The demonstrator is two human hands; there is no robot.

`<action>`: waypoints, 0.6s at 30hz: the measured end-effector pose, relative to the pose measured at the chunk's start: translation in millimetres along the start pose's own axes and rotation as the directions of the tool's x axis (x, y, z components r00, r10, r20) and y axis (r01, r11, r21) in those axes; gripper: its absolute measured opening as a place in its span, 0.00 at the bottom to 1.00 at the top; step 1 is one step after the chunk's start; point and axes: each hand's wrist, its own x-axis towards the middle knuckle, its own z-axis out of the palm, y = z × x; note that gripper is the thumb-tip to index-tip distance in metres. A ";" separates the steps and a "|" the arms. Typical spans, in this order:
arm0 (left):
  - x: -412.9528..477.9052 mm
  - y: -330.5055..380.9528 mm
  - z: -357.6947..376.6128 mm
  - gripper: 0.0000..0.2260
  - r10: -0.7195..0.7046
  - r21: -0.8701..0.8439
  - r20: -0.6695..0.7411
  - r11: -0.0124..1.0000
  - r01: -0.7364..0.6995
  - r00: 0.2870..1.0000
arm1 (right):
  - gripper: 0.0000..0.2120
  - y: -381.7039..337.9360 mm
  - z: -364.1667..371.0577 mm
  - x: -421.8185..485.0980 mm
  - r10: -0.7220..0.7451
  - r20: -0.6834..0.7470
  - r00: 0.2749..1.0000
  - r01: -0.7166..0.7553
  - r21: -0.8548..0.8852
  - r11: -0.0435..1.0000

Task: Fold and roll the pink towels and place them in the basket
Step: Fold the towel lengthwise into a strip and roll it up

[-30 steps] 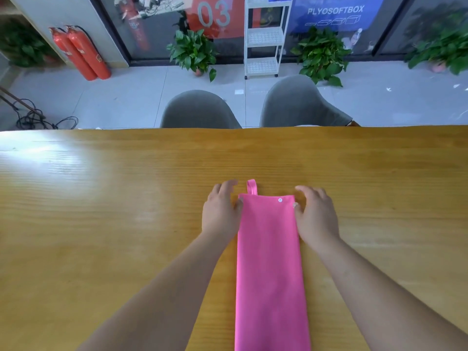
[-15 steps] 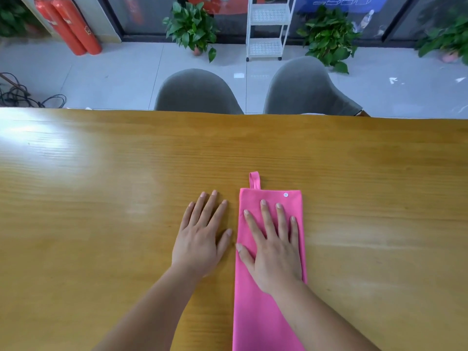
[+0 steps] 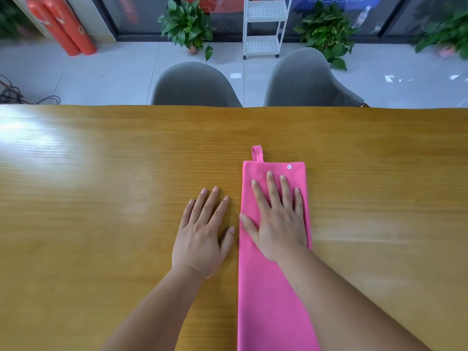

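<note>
On the wooden table (image 3: 101, 224) lies the pink towel (image 3: 273, 300), folded into a narrow strip, long axis running straight away from the person, loop (image 3: 257, 153) at the far end. Right hand (image 3: 278, 224) flat on it, fingers spread; left hand (image 3: 202, 236) flat on bare wood just beside, fingers spread too.

Towel (image 3: 273, 300): plain bright pink throughout; same pink on the hanging loop (image 3: 257, 153); small round white snap (image 3: 289, 166) at the far right corner.
Table (image 3: 101, 198): honey-yellow wood, fine lengthwise grain lines, pale white glare patch at the left.
Chairs (image 3: 195, 84): matte grey.
Floor (image 3: 114, 67): light grey tiles, thin darker joints.
Fire extinguishers (image 3: 63, 29): red-orange.
Shelf rack (image 3: 263, 26): white frame, perforated lattice pattern on the shelves.
Potted plants (image 3: 187, 29): green leaves.
Cables (image 3: 15, 95): black.
</note>
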 end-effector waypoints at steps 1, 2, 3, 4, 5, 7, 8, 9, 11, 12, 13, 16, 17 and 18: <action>0.4 -0.2 0.8 0.29 0.001 0.004 -0.006 1.000 -0.001 1.000 | 0.41 1.7 0.1 9.8 0.000 -0.003 1.000 0.000 0.001 1.000; 0.8 -0.3 1.3 0.29 0.003 0.009 -0.006 1.000 -0.003 1.000 | 0.41 3.0 -0.1 18.1 0.002 0.004 1.000 -0.002 0.001 1.000; 0.6 -0.6 2.1 0.29 0.002 0.013 -0.003 1.000 -0.002 1.000 | 0.40 3.6 -0.5 24.2 0.003 0.014 1.000 -0.003 -0.002 1.000; -0.1 -0.7 3.0 0.29 0.000 0.016 -0.002 1.000 0.000 1.000 | 0.40 3.0 -1.6 26.4 0.005 0.019 1.000 -0.005 -0.004 1.000; -0.7 -0.5 3.0 0.29 -0.001 0.018 -0.004 1.000 0.001 1.000 | 0.40 1.5 -3.3 24.0 0.012 0.014 1.000 -0.012 0.004 1.000; -2.2 0.6 2.8 0.29 0.001 0.015 -0.003 1.000 -0.001 1.000 | 0.40 -4.3 -6.9 1.6 0.045 -0.016 0.999 -0.044 0.052 0.998; -2.6 0.9 2.5 0.29 0.000 0.016 -0.003 1.000 0.000 1.000 | 0.39 -8.4 -6.5 -17.1 0.052 -0.026 0.998 -0.050 0.072 0.996; -2.3 1.3 1.6 0.29 0.000 0.018 -0.001 1.000 0.000 1.000 | 0.39 -11.9 -4.0 -38.2 0.052 -0.025 0.998 -0.050 0.077 0.996; -2.2 3.1 0.6 0.30 0.002 0.005 -0.002 1.000 -0.002 1.000 | 0.39 -15.0 4.1 -76.2 0.052 0.014 0.999 -0.053 0.058 0.997; -1.8 2.7 0.5 0.30 0.001 0.000 -0.004 1.000 -0.001 1.000 | 0.40 -14.4 8.4 -84.6 0.056 0.027 0.998 -0.058 0.050 0.997; -2.4 3.6 0.4 0.29 0.002 -0.002 -0.005 1.000 -0.002 1.000 | 0.40 -12.4 11.2 -87.5 0.067 0.037 0.997 -0.069 0.044 0.997; -2.6 1.0 0.6 0.29 0.000 -0.009 -0.014 1.000 0.000 1.000 | 0.40 -13.4 10.7 -68.0 0.067 0.020 0.998 -0.067 0.033 0.997; -2.6 0.7 0.3 0.29 0.002 -0.012 -0.015 1.000 -0.002 1.000 | 0.40 -14.4 8.7 -60.1 0.065 0.013 0.998 -0.065 0.030 0.997; -2.3 0.6 0.0 0.29 0.003 -0.014 -0.016 1.000 -0.003 1.000 | 0.39 -14.7 7.9 -52.3 0.066 0.010 0.998 -0.067 0.030 0.997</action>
